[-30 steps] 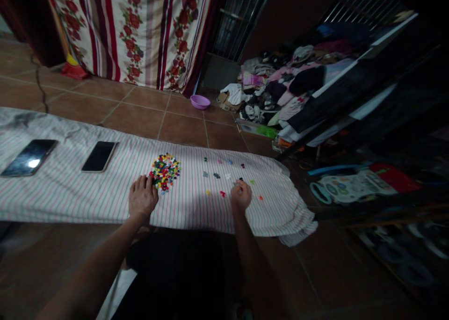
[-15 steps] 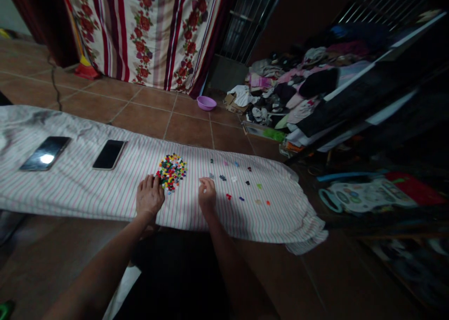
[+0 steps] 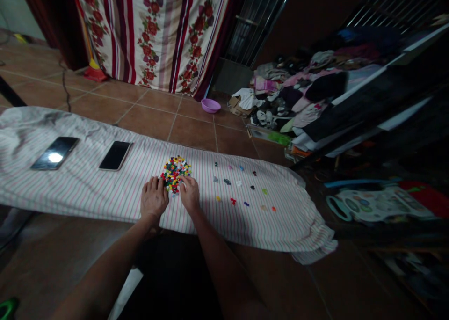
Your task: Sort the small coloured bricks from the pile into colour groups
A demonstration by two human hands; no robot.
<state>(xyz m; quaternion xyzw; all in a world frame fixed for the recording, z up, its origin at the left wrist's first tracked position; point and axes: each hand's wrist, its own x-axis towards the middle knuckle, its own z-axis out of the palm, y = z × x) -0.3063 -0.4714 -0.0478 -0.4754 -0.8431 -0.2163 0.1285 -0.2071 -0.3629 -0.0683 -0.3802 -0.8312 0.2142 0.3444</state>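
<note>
A heap of small multicoloured pieces (image 3: 175,168), too small to name, lies on a striped cloth (image 3: 206,226). My left hand (image 3: 154,197) rests flat, palm down, at the heap's near left edge, fingers stretched out. At the heap's right edge is my right hand (image 3: 190,192), its thumb and fingertips drawn together over the pieces. Whatever is between those fingertips is hidden. To the right, little groups sorted by colour stand apart on the cloth, among them a red group (image 3: 233,201), a yellow group (image 3: 218,199) and a white group (image 3: 239,183).
Two phones, a larger one (image 3: 56,152) and a smaller one (image 3: 115,155), lie left of the heap. Beyond the cloth are a purple basin (image 3: 211,106) on the tiled floor, a floral curtain (image 3: 150,34) and a pile of clothes (image 3: 298,81).
My right hand has moved left from beside the sorted groups to the heap. A yellow group now shows where that hand was. My left hand stays by the heap; the view has shifted slightly.
</note>
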